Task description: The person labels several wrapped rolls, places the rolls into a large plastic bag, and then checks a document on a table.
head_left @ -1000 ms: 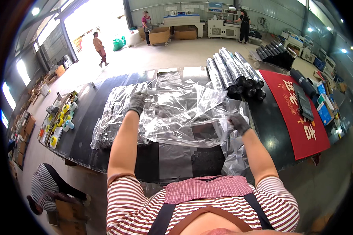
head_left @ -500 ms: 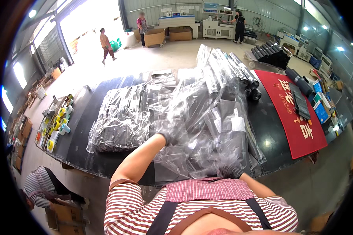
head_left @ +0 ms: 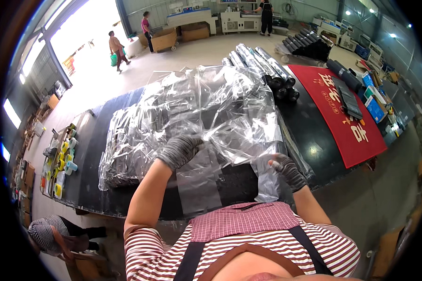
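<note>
Right grip shifted away from apron, closure hard to tell, left grip clamped on clear film

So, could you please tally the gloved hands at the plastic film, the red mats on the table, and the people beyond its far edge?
Hands: 2 (gloved left hand, gloved right hand)
Mats: 1 (red mat)
People: 3 (person in tan, person in pink, person in black)
Total: 6

Gloved hands at clear film
</note>
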The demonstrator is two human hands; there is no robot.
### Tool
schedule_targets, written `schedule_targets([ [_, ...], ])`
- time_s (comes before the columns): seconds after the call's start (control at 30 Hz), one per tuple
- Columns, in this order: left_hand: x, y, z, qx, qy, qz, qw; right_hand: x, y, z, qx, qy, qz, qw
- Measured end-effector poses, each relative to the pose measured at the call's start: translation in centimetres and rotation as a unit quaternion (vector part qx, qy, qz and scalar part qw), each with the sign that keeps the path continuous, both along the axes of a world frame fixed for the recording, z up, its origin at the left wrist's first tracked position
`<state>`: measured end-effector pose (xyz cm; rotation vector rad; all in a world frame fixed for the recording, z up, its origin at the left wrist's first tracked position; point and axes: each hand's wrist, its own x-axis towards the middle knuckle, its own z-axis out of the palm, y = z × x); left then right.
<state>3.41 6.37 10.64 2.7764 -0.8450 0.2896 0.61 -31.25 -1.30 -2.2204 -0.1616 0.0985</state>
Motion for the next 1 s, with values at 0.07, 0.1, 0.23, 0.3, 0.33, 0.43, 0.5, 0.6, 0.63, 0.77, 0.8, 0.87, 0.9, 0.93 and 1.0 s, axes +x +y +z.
schedule_targets([
  [0.07,1.4,-0.6,-3.0,-0.05,0.043,0.021,0.998,-0.5,-1.1,-4.3,-0.221,0.004,-0.154,0.963],
  [0.1,2.3,-1.2,-3.7,-0.076,0.062,0.025,0.995,-0.5,-1.5,-7.3,-0.293,0.006,-0.184,0.938],
  [0.23,3.9,-0.7,-1.5,-0.248,-0.015,0.071,0.966,0.6,-0.7,-7.0,-0.319,0.152,-0.212,0.911],
  [0.3,5.0,-0.3,-0.2,-0.289,-0.012,0.131,0.948,1.0,-2.6,-7.3,-0.245,0.161,-0.217,0.931],
  [0.33,3.3,-1.4,3.3,-0.285,0.087,0.191,0.935,1.0,-3.6,-6.7,-0.182,0.162,-0.213,0.946],
  [0.43,4.9,0.1,1.4,-0.267,-0.028,0.183,0.946,-2.0,-6.7,-3.0,0.164,0.153,-0.154,0.962],
  [0.5,4.9,-0.8,1.3,-0.26,-0.008,0.186,0.947,-5.5,-7.0,-1.6,0.289,0.042,-0.107,0.95],
  [0.6,7.1,-0.6,-2.1,-0.3,0.019,0.194,0.934,-8.8,-6.8,1.3,0.36,-0.034,-0.029,0.932],
  [0.63,7.7,-0.8,-1.7,-0.284,0.016,0.18,0.942,-9.7,-6.5,2.7,0.349,-0.019,0.001,0.937],
  [0.77,9.9,0.0,-0.7,-0.356,0.047,0.067,0.931,-10.0,-5.3,6.1,0.232,0.04,0.148,0.961],
  [0.8,10.6,-0.3,-0.1,-0.507,0.169,0.0,0.845,-9.8,-5.4,6.5,0.18,0.057,0.182,0.965],
  [0.87,9.4,-1.2,4.8,-0.372,0.277,0.179,0.868,-9.6,-4.3,7.2,0.066,0.049,0.218,0.973],
  [0.9,9.0,-1.0,5.4,-0.343,0.265,0.19,0.881,-9.3,-3.7,6.2,0.047,0.063,0.225,0.971],
  [0.93,8.8,-0.8,5.6,-0.314,0.254,0.202,0.892,-9.2,-3.3,5.8,0.028,0.078,0.232,0.969],
  [1.0,8.2,0.1,4.0,-0.262,0.097,0.115,0.953,-9.1,-3.0,5.5,-0.016,0.13,0.201,0.971],
])
